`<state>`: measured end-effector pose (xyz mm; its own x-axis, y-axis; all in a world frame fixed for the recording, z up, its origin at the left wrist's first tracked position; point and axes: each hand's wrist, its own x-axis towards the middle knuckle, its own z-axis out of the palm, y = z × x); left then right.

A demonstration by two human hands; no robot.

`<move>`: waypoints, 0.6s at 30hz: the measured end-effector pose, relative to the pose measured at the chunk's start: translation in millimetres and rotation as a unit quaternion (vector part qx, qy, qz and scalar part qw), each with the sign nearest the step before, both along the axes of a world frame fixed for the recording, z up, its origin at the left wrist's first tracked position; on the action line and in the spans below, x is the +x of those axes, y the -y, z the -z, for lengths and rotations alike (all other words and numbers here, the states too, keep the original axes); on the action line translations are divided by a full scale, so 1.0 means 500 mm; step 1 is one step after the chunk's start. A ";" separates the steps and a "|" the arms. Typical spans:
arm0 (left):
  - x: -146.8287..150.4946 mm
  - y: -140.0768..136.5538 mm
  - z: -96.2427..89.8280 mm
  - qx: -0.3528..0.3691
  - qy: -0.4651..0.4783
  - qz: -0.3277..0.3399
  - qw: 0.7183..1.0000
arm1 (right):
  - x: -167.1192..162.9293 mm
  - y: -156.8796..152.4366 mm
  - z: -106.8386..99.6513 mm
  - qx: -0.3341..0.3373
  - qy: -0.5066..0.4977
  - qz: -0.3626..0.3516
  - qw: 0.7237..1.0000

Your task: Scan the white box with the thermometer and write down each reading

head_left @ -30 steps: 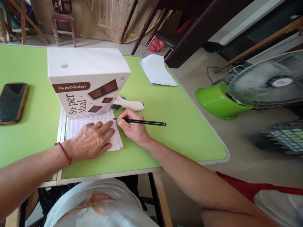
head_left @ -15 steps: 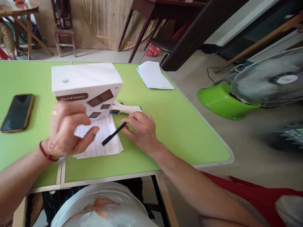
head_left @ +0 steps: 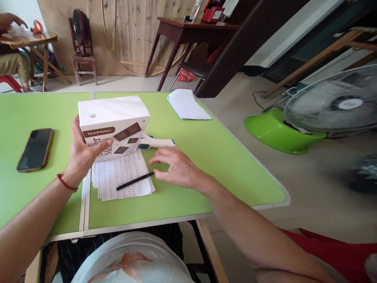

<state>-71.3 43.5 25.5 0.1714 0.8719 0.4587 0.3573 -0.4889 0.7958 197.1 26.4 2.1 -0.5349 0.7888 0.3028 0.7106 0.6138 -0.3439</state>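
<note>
A white box printed "NutriMotion" (head_left: 118, 106) stands upright at the back of a stack of handwritten sheets (head_left: 118, 173). My left hand (head_left: 84, 145) grips its left side, thumb across the front and fingers behind the left edge. On the sheets lies a black pen (head_left: 134, 181), its upper end close beside my right thumb. My right hand (head_left: 176, 167) is open over the green table, thumb and fingers apart with nothing between them. Just beyond it is a white and blue handheld device (head_left: 159, 144), partly hidden behind the box.
A phone (head_left: 35, 150) lies on the green table (head_left: 229, 173) at the left, and folded white paper (head_left: 188, 104) at the far right. Beyond the table's right edge stands a large fan (head_left: 338, 102) by a green plastic stool (head_left: 282, 129). Another person's hand (head_left: 13, 19) shows at the far left.
My left hand has gone from in front of the box to gripping its left side. My right hand has let go of the pen, which now lies on the sheets.
</note>
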 end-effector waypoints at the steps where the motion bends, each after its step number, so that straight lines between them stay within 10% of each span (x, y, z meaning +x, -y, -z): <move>1: -0.007 -0.005 0.001 -0.020 0.038 -0.001 0.999 | 0.004 -0.013 -0.010 -0.002 0.008 0.021 1.000; 9: -0.062 -0.037 0.019 -0.111 0.023 0.014 0.993 | -0.009 -0.128 -0.006 -0.067 0.128 0.173 0.974; 18: -0.061 -0.021 -0.003 -0.102 0.090 0.039 0.990 | -0.001 -0.130 0.031 -0.103 -0.088 0.213 0.968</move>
